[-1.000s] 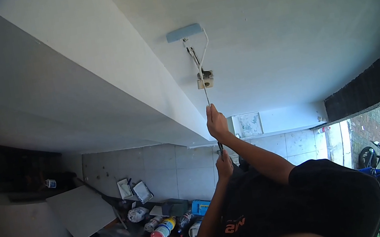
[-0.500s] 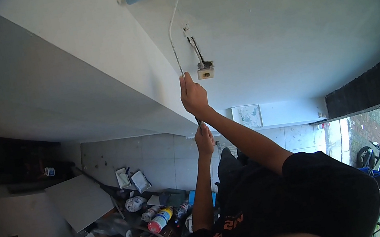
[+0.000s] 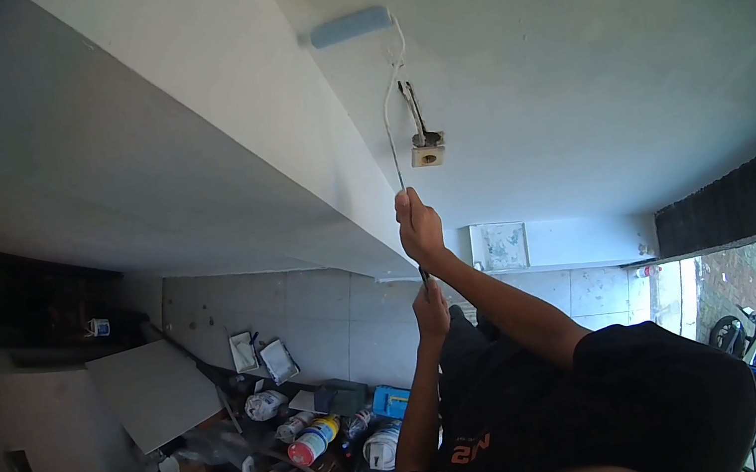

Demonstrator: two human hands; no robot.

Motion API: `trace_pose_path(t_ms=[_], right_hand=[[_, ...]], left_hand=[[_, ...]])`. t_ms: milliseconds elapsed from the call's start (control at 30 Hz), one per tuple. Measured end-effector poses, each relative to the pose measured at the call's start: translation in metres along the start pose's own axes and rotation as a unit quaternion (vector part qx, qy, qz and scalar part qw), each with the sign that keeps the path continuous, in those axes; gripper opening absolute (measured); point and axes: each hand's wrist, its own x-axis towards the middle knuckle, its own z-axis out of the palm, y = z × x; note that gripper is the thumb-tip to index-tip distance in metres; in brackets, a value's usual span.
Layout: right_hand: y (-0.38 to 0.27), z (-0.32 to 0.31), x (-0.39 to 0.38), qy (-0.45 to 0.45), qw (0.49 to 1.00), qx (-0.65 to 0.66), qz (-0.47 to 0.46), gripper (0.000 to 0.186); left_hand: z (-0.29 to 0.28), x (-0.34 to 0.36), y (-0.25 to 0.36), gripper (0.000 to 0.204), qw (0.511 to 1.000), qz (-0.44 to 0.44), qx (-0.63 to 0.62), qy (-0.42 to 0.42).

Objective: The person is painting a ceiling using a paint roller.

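Note:
A paint roller [image 3: 351, 27] with a pale blue sleeve and a bent white rod lies against the pale wall [image 3: 554, 84], close to the corner with a projecting white wall. My right hand [image 3: 422, 230] is wrapped round its handle, just below the rod. Lower down, my left hand [image 3: 431, 312] grips the same handle. Both arms are raised in front of me. An electrical socket [image 3: 429, 156] sits right of the rod, with a rough chased groove [image 3: 417, 110] and exposed wiring above it.
A white paint tray [image 3: 501, 246] stands on the ledge at right. Two smaller trays [image 3: 279, 360] lie on the tiled floor at left, near a bucket [image 3: 383, 447], a bottle [image 3: 314, 441] and a leaning board [image 3: 156, 391]. Outside at right stands a motorbike [image 3: 737, 332].
The roller has moved down the wall and slightly right in view. Both hands have lowered with it and still grip the handle.

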Motion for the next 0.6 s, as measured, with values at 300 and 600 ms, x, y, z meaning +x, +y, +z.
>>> trace_pose_path(t_ms=[300, 600], right_hand=[[-0.045, 0.01, 0.047, 0.03, 0.997, -0.016, -0.064, 0.025], [0.035, 0.02, -0.036, -0.028, 0.993, -0.066, 0.089, 0.028]], left_hand=[[-0.009, 0.045, 0.048, 0.046, 0.999, 0.026, -0.014, -0.031], [-0.035, -0.022, -0.037, 0.048, 0.997, -0.06, 0.045, -0.03]])
